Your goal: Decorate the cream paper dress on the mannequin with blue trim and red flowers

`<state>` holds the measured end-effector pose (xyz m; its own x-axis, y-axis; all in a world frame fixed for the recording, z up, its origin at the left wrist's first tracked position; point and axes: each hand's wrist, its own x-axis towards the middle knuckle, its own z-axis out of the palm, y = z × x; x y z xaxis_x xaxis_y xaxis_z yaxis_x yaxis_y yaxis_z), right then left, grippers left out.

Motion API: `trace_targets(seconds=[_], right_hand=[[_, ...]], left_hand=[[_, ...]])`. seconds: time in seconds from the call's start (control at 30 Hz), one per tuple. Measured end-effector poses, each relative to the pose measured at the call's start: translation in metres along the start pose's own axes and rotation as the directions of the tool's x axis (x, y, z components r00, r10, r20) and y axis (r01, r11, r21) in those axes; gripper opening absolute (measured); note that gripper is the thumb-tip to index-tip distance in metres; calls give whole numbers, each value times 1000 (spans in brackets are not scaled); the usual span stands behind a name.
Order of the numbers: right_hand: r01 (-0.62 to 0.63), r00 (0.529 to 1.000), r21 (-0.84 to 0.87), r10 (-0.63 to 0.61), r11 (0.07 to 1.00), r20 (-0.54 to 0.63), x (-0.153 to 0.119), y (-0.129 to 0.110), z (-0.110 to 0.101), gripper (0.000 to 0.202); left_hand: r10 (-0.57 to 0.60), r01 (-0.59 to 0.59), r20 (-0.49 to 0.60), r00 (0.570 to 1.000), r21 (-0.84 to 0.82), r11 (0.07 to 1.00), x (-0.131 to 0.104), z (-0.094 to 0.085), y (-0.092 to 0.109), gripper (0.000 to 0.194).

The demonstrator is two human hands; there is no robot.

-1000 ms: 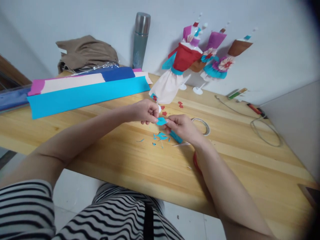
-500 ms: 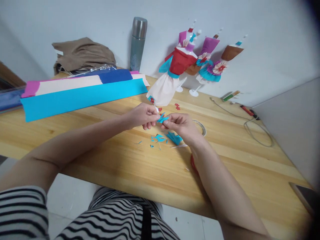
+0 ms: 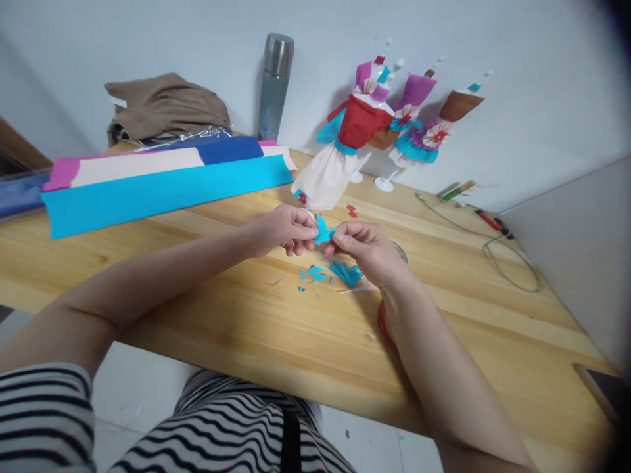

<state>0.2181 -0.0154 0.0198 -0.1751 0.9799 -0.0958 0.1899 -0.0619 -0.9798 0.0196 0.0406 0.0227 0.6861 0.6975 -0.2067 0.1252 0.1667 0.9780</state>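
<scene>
At the near side of the counter (image 3: pixel 246 322), a red item (image 3: pixel 384 322) is partly covered by the right forearm; what it is cannot be told. Farther in, blue scraps (image 3: pixel 315 272) are scattered on the wood, and a folded blue strip (image 3: pixel 348 273) is set just beside them, below the right hand (image 3: pixel 362 246).

Above the scraps, a small blue piece (image 3: pixel 323 231) is held off the counter between the two hands. Its left side is pinched by the fingers of the left hand (image 3: pixel 290 230), its right side by those of the right; both pairs are clamped on it, and its middle, with pointed edges, is left bare in the gap. By all appearances, it is being shaped or opened out by fingertip. For the next move, a light, even pinch seems to be called for, as thin material could easily be torn or creased.

Beyond the right hand, a ring (image 3: pixel 403 251) is partly hidden. Past the hands, red cutouts (image 3: pixel 351 211) are laid near the dressed figures (image 3: pixel 367 121), which are lined up before the wall with a bottle (image 3: pixel 275 89).
</scene>
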Motion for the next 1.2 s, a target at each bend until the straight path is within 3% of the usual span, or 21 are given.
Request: trace_targets(seconds=[0.13,0.27,0.77,0.97,1.1,1.2], right_hand=[[30,1000,52,-30,998,7,1,0,2,41],[97,995,31,-97,995,-3,2,0,5,33],[198,948,-333,-267,922,-175,-1,4,17,19],[135,975,-199,-166,971,-149,2,4,10,25],[76,987,-6,-76,997,-142,2,2,5,27],[17,991,180,7,984,-135,3,1,2,26]], left_hand=[[-6,11,53,999,-107,994,2,-3,-5,20],[-37,42,36,999,-149,988,3,-2,-5,22],[-59,51,-73,996,-110,993,-4,13,1,23],[-53,47,-36,998,-141,989,-1,10,-5,24],[-38,37,-8,999,-143,989,2,6,-8,25],[-49,49,3,999,-49,998,3,2,-9,23]])
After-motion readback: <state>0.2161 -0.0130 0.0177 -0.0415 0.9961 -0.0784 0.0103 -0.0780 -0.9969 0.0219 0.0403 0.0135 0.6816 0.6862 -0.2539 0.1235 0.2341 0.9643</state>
